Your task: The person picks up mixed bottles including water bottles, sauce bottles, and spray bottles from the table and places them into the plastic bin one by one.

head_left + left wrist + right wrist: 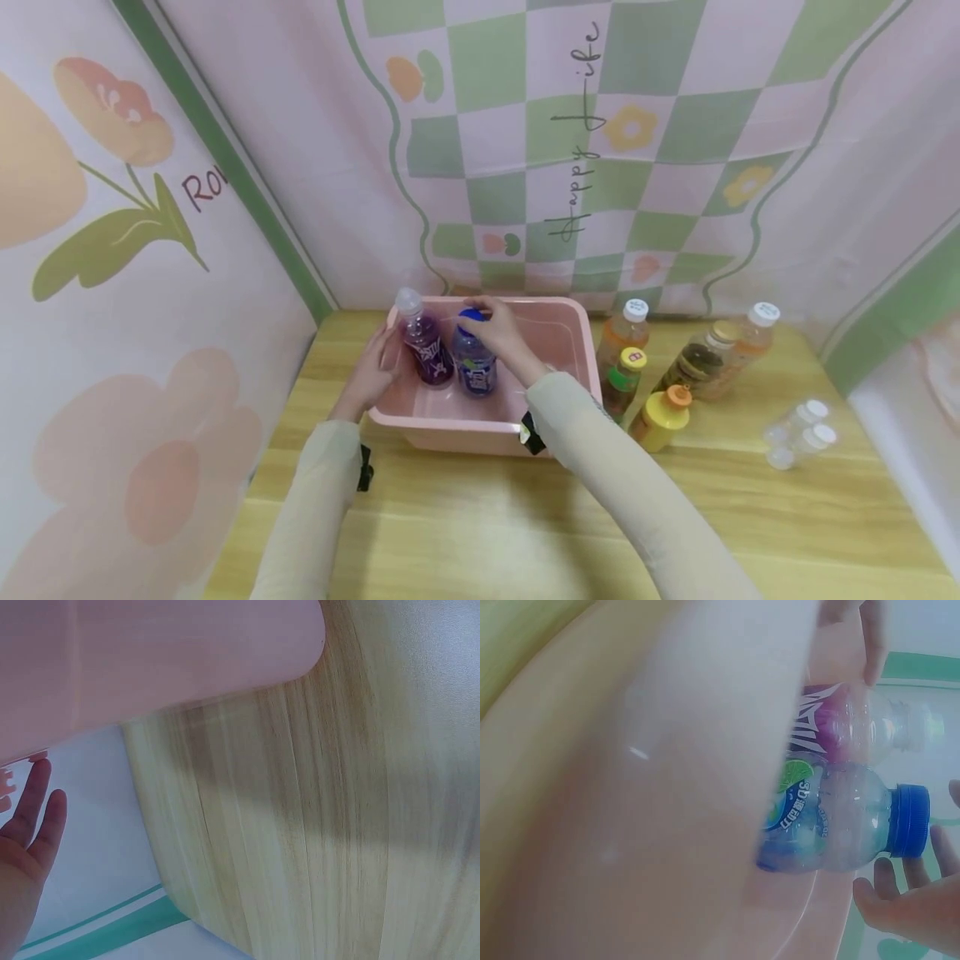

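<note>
A bottle of blue drink (476,367) with a blue cap stands in the pink basin (480,426). My right hand (495,331) is over its top; in the right wrist view the fingers (886,879) are loosely bent right beside the blue cap (910,820), the hand not wrapped round it. Left of it leans a bottle of purple drink (427,350) with a clear domed cap. My left hand (371,377) rests at the basin's left rim, its fingers extended beside the purple bottle. In the left wrist view, fingers (51,825) reach up along the basin's outer wall (187,652).
Right of the basin stand a yellow squeeze bottle (660,421) with an orange cap, a green-labelled bottle (624,382), an orange-drink bottle (622,333) and a dark-filled bottle (693,362). Small clear bottles (797,433) are farther right on the wooden table (465,525). A checkered curtain (540,150) hangs behind.
</note>
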A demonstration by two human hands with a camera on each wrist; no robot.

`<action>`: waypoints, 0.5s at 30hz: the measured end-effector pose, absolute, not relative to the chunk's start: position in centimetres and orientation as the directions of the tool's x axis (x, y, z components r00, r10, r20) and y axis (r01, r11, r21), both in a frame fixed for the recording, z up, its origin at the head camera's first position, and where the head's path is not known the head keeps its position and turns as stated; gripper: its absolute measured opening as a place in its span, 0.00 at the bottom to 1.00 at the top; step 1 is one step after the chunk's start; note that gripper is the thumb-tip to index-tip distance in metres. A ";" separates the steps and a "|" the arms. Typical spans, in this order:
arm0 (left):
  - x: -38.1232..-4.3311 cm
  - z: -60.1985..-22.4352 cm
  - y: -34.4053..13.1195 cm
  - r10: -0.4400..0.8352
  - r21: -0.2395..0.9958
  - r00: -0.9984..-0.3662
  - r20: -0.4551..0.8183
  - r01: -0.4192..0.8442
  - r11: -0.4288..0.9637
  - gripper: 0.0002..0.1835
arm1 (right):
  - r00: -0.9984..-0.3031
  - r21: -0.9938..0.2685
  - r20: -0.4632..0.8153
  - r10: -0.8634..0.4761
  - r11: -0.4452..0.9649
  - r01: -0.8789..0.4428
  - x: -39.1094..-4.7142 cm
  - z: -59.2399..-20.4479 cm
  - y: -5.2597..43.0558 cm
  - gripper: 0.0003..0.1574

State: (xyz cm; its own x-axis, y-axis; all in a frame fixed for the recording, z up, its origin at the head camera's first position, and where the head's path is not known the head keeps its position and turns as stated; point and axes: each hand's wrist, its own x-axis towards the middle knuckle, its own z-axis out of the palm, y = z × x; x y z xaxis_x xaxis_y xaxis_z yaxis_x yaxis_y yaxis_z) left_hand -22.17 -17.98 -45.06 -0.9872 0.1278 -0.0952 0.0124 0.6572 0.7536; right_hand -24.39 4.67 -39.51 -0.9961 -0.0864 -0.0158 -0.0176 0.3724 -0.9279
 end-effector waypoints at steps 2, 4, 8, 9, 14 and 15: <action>-22.1 -45.1 -18.0 0.127 0.753 -0.987 -0.098 0.009 0.657 0.43 | -0.996 -0.933 -0.017 -0.085 0.360 -0.015 -24.3 -39.5 4.8 0.27; -22.1 -45.1 -18.0 0.126 0.750 -0.987 -0.099 0.009 0.661 0.43 | -0.996 -0.934 -0.019 -0.083 0.358 -0.012 -24.2 -39.3 5.0 0.27; -22.1 -45.3 -18.0 0.124 0.753 -0.988 -0.098 0.008 0.658 0.43 | -0.997 -0.934 -0.022 -0.074 0.357 -0.006 -24.0 -38.8 5.5 0.27; -22.2 -45.3 -18.0 0.123 0.754 -0.988 -0.097 0.008 0.657 0.43 | -0.997 -0.933 -0.019 -0.074 0.359 -0.009 -23.9 -38.7 5.7 0.27; -22.3 -45.4 -18.0 0.125 0.751 -0.988 -0.095 0.011 0.660 0.44 | -0.996 -0.930 0.008 -0.090 0.365 -0.041 -23.3 -37.7 6.8 0.27; -22.4 -45.4 -18.0 0.127 0.748 -0.987 -0.095 0.014 0.663 0.44 | -0.995 -0.930 0.012 -0.096 0.365 -0.047 -23.1 -37.4 7.0 0.27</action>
